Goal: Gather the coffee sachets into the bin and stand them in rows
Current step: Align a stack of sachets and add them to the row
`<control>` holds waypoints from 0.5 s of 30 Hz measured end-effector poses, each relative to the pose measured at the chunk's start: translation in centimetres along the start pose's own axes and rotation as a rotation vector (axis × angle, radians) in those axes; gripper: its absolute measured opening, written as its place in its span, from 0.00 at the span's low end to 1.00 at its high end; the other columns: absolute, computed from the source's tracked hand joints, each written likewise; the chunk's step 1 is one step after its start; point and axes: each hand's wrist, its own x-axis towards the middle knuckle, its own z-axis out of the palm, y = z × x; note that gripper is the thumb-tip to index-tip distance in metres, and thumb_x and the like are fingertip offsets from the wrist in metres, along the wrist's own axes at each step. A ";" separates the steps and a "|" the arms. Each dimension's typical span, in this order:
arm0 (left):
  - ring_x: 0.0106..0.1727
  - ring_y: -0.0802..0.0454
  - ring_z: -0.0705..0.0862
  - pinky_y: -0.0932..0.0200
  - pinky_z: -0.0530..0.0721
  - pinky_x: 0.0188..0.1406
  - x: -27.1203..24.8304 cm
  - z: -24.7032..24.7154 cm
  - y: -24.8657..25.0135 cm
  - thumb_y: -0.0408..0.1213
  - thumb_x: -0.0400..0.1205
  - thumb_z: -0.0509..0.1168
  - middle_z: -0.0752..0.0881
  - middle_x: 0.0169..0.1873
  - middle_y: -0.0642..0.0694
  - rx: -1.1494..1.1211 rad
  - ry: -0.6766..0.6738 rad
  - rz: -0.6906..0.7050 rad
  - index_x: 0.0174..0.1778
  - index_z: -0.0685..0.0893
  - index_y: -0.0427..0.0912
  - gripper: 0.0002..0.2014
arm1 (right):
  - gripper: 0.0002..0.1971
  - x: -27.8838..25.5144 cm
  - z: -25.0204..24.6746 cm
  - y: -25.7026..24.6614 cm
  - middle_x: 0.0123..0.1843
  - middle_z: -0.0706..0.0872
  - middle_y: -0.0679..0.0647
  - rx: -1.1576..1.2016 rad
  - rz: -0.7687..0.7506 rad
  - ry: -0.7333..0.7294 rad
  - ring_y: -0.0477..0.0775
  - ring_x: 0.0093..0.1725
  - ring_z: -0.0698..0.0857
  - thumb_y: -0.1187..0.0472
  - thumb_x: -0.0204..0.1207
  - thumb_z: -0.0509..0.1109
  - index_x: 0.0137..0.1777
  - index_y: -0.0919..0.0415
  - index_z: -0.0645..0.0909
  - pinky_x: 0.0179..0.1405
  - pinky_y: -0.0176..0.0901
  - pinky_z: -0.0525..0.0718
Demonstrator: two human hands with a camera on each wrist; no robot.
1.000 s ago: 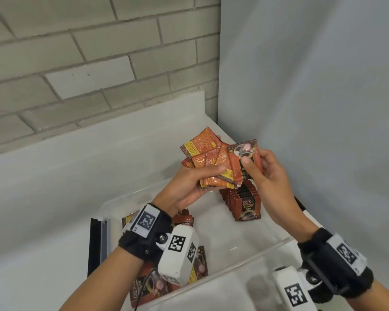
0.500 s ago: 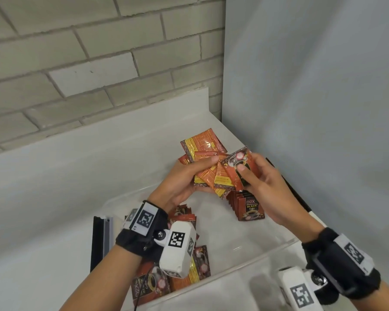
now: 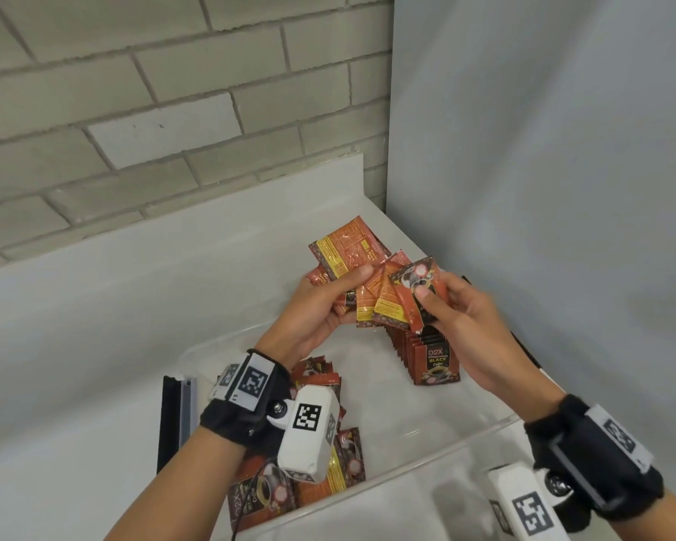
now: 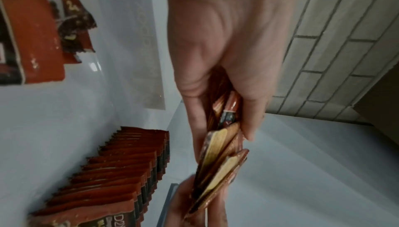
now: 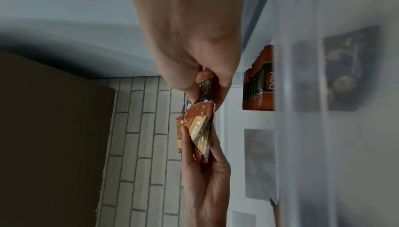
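A fan of coffee sachets (image 3: 361,283) sits gripped in the left hand (image 3: 317,310) above the clear bin (image 3: 465,435); the right hand (image 3: 459,318) pinches one sachet (image 3: 420,290) at the fan's right edge. Best peel it free singly, turn it upright, and seat it against the near end of the standing row (image 3: 426,355); loose sachets (image 3: 328,470) lie near-left.
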 end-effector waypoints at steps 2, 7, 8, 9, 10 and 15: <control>0.47 0.48 0.91 0.52 0.90 0.41 -0.1 0.1 0.0 0.36 0.72 0.71 0.92 0.46 0.43 -0.010 -0.020 0.015 0.54 0.85 0.39 0.15 | 0.13 -0.1 0.1 0.0 0.55 0.91 0.50 -0.026 0.024 -0.027 0.52 0.54 0.90 0.54 0.78 0.69 0.61 0.54 0.82 0.56 0.47 0.87; 0.53 0.45 0.90 0.45 0.90 0.47 -0.2 0.4 0.1 0.48 0.76 0.65 0.91 0.51 0.42 -0.002 -0.024 0.023 0.57 0.84 0.44 0.17 | 0.12 0.0 0.1 0.0 0.55 0.91 0.52 -0.028 0.082 -0.068 0.53 0.56 0.90 0.56 0.80 0.68 0.62 0.57 0.82 0.58 0.47 0.85; 0.54 0.45 0.89 0.44 0.89 0.49 -0.1 0.4 0.2 0.50 0.79 0.62 0.90 0.53 0.42 -0.015 -0.012 0.007 0.58 0.83 0.44 0.18 | 0.12 0.0 0.1 0.1 0.56 0.91 0.53 -0.011 0.091 -0.069 0.53 0.57 0.89 0.57 0.80 0.68 0.62 0.57 0.82 0.59 0.47 0.84; 0.54 0.45 0.89 0.44 0.89 0.50 -0.1 0.3 0.3 0.50 0.82 0.60 0.90 0.54 0.41 -0.026 -0.003 -0.004 0.59 0.83 0.43 0.18 | 0.13 0.1 0.1 0.0 0.57 0.91 0.53 0.021 0.099 -0.067 0.53 0.58 0.89 0.58 0.80 0.68 0.63 0.58 0.81 0.61 0.48 0.84; 0.53 0.44 0.89 0.44 0.90 0.49 0.0 0.3 0.4 0.48 0.84 0.59 0.90 0.54 0.40 -0.031 0.006 -0.009 0.61 0.82 0.41 0.17 | 0.13 0.1 0.1 0.0 0.57 0.91 0.54 0.065 0.106 -0.060 0.53 0.59 0.89 0.59 0.81 0.67 0.64 0.59 0.81 0.62 0.48 0.84; 0.57 0.42 0.88 0.44 0.89 0.48 -0.1 0.2 0.2 0.34 0.83 0.64 0.89 0.56 0.37 -0.025 -0.021 0.008 0.65 0.80 0.34 0.16 | 0.16 0.5 -0.2 -0.4 0.60 0.90 0.58 0.242 0.125 -0.016 0.57 0.62 0.87 0.61 0.81 0.65 0.67 0.63 0.79 0.65 0.53 0.82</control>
